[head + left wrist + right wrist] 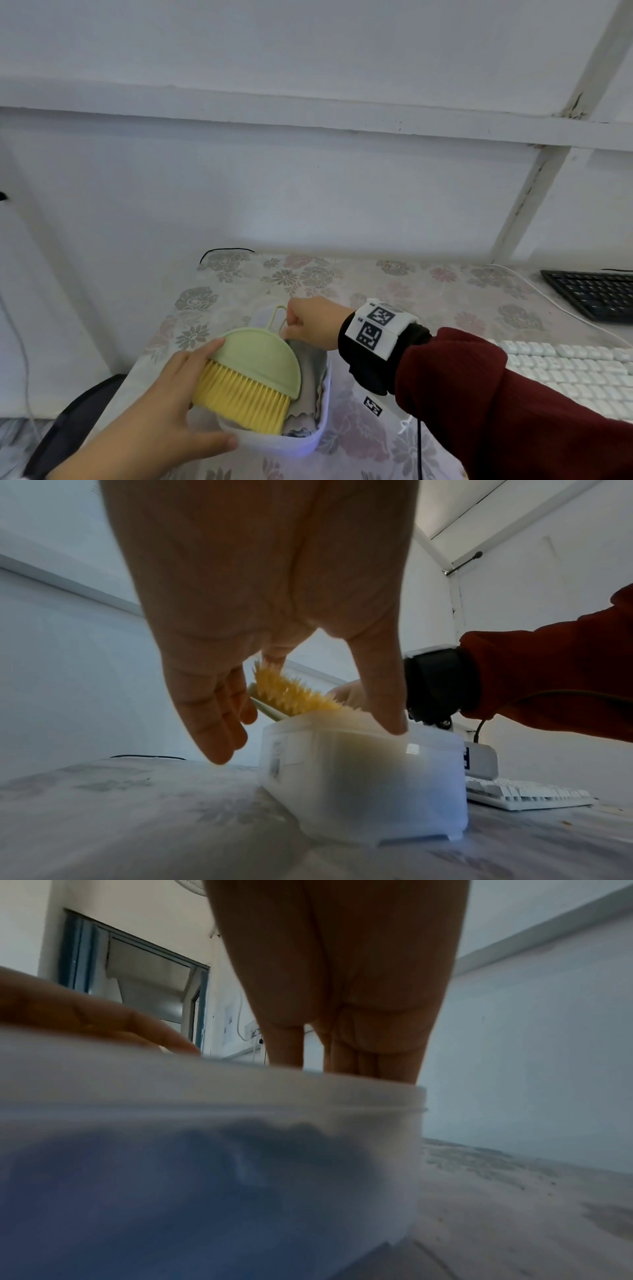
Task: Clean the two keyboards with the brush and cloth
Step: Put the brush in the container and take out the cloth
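A green brush (pixel 260 356) with yellow bristles (pixel 294 696) stands in a white translucent container (pixel 301 445), on top of a grey cloth (pixel 310 377). My left hand (pixel 191 383) steadies it. Its straight fingers (pixel 212 723) lie against the brush's left edge, and the thumb rests on the container's near rim. My right hand (pixel 294 325) reaches in at the far end and pinches the brush's loop handle. Its fingers (pixel 369 1047) dip behind the container (pixel 240 1096) rim. A white keyboard (pixel 565 370) lies to the right, with a black keyboard (pixel 596 294) behind it.
The container stands on a table with a floral cover (pixel 428 284), close to its left edge. A dark chair (pixel 68 421) sits below at the lower left. A white cable (pixel 548 301) runs past the keyboards. A white wall stands behind the table.
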A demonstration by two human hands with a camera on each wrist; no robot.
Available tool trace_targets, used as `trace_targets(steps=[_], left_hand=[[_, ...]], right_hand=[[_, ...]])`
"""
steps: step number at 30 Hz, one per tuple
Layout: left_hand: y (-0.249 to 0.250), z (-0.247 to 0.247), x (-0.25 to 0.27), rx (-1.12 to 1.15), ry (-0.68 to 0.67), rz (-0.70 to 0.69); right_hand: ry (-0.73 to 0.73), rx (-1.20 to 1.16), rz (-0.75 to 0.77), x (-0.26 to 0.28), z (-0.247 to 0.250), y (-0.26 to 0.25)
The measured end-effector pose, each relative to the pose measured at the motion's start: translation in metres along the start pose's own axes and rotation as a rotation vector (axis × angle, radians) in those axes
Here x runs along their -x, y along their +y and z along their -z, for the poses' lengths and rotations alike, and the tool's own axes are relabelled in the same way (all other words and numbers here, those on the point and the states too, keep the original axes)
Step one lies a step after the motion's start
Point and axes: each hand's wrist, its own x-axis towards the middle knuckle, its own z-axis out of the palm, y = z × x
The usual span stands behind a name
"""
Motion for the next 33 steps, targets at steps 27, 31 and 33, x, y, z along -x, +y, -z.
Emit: trace_targets(steps=[27, 31, 33], left_hand=[[-0.004, -0.011, -0.005, 0.32, -0.027, 0.136], [-0.003, -0.012, -0.005, 0.334, -0.017, 0.118], [-0.004, -0.013, -0.006, 0.33, -0.013, 0.121]], right_hand=[[0.365, 0.051, -0.073, 0.01, 0.027, 0.001], [0.516, -0.103, -0.067, 0.031, 0.051, 0.011], [0.572, -0.191, -0.065, 0.041, 0.061, 0.023]])
